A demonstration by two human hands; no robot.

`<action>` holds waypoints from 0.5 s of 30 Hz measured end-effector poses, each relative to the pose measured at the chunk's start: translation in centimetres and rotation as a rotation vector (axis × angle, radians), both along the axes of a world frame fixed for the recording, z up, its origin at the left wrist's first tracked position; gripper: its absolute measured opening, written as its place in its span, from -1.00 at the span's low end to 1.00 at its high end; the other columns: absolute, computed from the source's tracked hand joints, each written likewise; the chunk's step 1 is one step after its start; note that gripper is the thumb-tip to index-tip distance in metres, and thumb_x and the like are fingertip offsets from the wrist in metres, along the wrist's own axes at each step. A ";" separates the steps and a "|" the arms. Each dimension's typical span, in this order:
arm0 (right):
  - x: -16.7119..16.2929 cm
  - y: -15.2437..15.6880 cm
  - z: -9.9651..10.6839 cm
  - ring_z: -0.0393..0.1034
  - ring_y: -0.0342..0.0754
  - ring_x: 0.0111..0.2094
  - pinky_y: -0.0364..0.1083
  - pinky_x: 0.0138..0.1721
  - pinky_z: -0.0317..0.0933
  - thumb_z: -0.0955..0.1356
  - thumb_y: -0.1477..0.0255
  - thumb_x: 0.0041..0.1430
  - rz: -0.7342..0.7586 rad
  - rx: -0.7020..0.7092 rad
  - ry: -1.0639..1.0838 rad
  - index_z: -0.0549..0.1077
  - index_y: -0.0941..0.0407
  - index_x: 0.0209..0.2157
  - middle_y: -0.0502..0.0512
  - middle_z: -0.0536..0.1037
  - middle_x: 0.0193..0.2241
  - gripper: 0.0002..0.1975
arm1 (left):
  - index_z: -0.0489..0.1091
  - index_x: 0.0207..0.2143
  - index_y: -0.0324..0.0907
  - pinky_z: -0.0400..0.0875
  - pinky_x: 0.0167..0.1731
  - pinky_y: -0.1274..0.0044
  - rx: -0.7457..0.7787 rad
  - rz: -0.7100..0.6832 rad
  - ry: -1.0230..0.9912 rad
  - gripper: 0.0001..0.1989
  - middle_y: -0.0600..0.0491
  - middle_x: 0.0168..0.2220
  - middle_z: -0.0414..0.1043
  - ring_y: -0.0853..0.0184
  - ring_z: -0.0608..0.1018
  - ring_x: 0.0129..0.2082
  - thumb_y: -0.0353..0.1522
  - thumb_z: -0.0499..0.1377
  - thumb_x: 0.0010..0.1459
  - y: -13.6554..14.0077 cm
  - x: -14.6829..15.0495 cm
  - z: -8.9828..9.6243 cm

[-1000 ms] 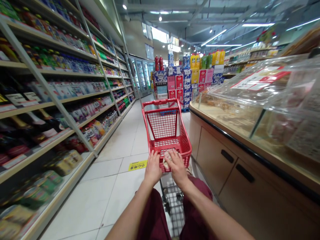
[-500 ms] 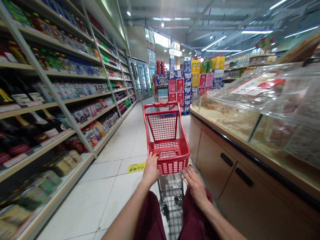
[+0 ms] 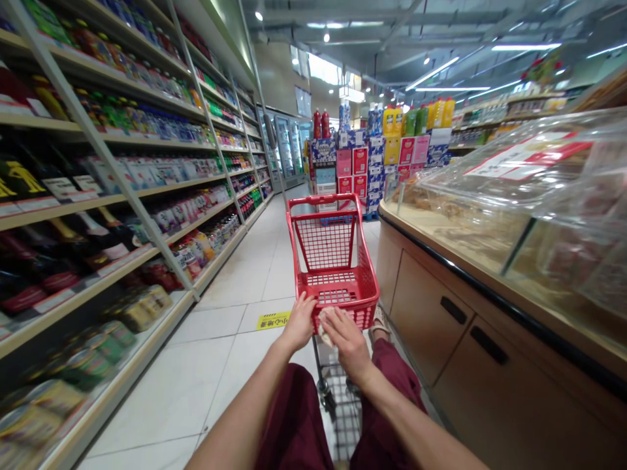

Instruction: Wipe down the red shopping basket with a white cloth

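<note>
- Pale floor tiles (image 3: pixel 196 378) run down a shop aisle under strip lights (image 3: pixel 434 73); on them, straight ahead of the person, stands a red cart (image 3: pixel 365 282), its basket's near rim at the hands.
- Right grip (image 3: pixel 347 341): palm down at the middle of the near rim, fingers pressed together over a pale cloth (image 3: pixel 324 331), which they hold against the basket.
- Left grip (image 3: pixel 300 321): at the basket's near left corner, fingers pointing forward; I cannot tell whether they clench the rim.
- Below the basket, a black castor (image 3: pixel 326 395) shows between legs in maroon trousers (image 3: pixel 294 418).
- Just left of the cart, a yellow sticker (image 3: pixel 272 320) lies on the floor.
- Along the right, a wood-fronted surface (image 3: pixel 431 228) carries clear covers (image 3: pixel 533 156).
- Along the left, shelves (image 3: pixel 181 184) hold rows of bottles, cans and packs.
- Beyond the cart, stacked boxes (image 3: pixel 360 160) bear red, blue, yellow and green bottles (image 3: pixel 389 121); glass-door fridges (image 3: pixel 289 150) stand farther back.
</note>
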State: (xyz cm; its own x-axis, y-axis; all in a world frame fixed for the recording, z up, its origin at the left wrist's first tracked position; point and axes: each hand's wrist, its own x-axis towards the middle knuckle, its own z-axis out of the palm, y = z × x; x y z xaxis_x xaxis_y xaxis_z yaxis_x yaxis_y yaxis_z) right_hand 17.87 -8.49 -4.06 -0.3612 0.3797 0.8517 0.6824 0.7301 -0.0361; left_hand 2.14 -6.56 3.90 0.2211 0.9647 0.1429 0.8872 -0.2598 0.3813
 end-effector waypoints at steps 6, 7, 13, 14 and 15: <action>0.2 0.0 -2.2 0.32 -0.04 -0.07 -0.03 -0.08 0.26 0.20 0.57 0.13 0.039 -0.071 -0.088 0.45 0.13 -0.19 0.11 0.50 -0.18 -0.73 | 0.23 -0.03 -0.33 0.02 0.13 0.31 -0.030 -0.015 0.010 -0.48 -0.12 0.09 0.19 0.22 0.05 0.18 -0.61 -0.03 -0.13 -0.2 -0.3 0.6; 0.4 -0.2 -2.2 0.31 -0.04 -0.07 -0.03 -0.08 0.25 0.20 0.58 0.13 0.034 -0.090 -0.082 0.44 0.13 -0.18 0.11 0.49 -0.17 -0.72 | 0.23 -0.03 -0.33 0.00 0.14 0.31 -0.025 -0.009 0.010 -0.48 -0.11 0.09 0.19 0.23 0.04 0.18 -0.61 -0.03 -0.13 -0.2 -0.3 0.5; -0.1 0.9 3.1 0.03 -0.03 0.13 0.08 0.06 0.06 0.15 0.58 0.17 -0.037 -0.037 0.093 0.31 0.10 -0.01 0.13 0.34 0.00 -0.64 | 0.23 -0.03 -0.30 0.02 0.13 0.34 0.008 0.039 0.051 -0.50 -0.06 0.08 0.21 0.26 0.05 0.18 -0.61 -0.06 -0.09 -0.4 0.8 0.4; 0.2 1.5 3.7 0.05 -0.03 0.12 0.07 0.06 0.07 0.15 0.57 0.18 -0.053 -0.037 0.090 0.31 0.09 -0.01 0.13 0.35 -0.01 -0.64 | 0.24 -0.04 -0.28 0.02 0.13 0.34 0.019 0.055 0.068 -0.51 -0.05 0.07 0.23 0.27 0.07 0.17 -0.61 -0.08 -0.07 -0.5 1.1 0.4; 0.8 2.0 4.0 0.08 -0.04 0.11 0.05 0.04 0.09 0.14 0.57 0.18 -0.061 -0.042 0.067 0.32 0.08 -0.02 0.12 0.36 -0.01 -0.64 | 0.24 -0.04 -0.28 0.02 0.13 0.34 0.029 0.077 0.088 -0.52 -0.05 0.06 0.24 0.28 0.08 0.17 -0.60 -0.09 -0.06 -0.7 1.3 0.5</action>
State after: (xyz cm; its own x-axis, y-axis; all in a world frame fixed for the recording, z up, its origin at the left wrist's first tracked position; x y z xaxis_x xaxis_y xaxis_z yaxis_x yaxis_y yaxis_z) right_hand 18.63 -6.48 -0.04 -0.2795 0.4348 0.8560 0.7204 0.6844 -0.1124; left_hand 3.47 -7.25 4.38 0.1593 0.9751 0.1546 0.9346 -0.1994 0.2944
